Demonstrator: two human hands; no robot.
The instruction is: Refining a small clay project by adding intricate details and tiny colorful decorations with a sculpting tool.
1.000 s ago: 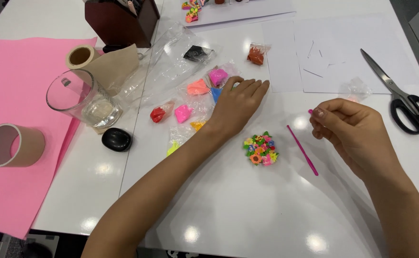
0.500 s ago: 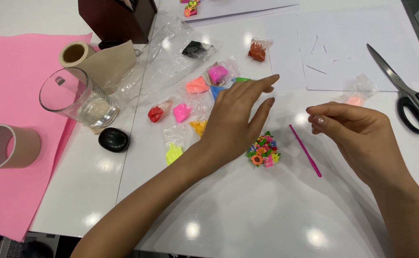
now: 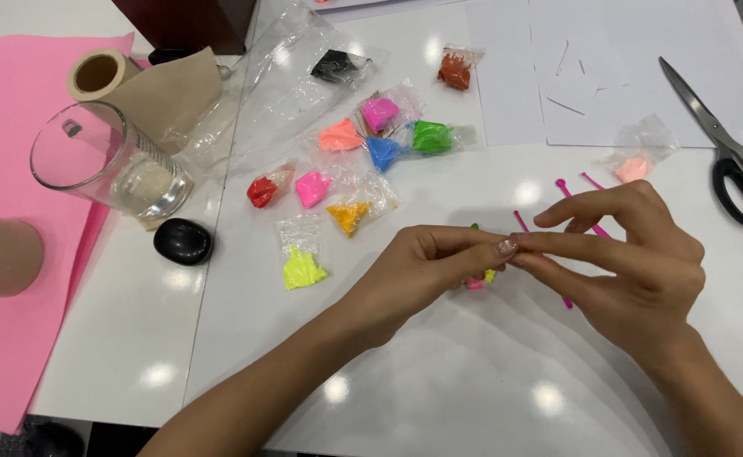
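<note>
Both hands meet fingertip to fingertip over the white table (image 3: 439,406).

The left hand (image 3: 422,275) and right hand (image 3: 642,271) pinch together on something too small to identify, above the pink stick (image 3: 521,222). Colourful bags (image 3: 350,216) lie beyond, scissors (image 3: 727,152) sit near the right edge, and bare tabletop runs toward the near edge.

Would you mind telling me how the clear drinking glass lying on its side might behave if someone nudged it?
The glass would probably roll, since its round wall rests on the table. Thick and clear, it looks fairly heavy and likely breakable. The paper roll might check it.
</note>
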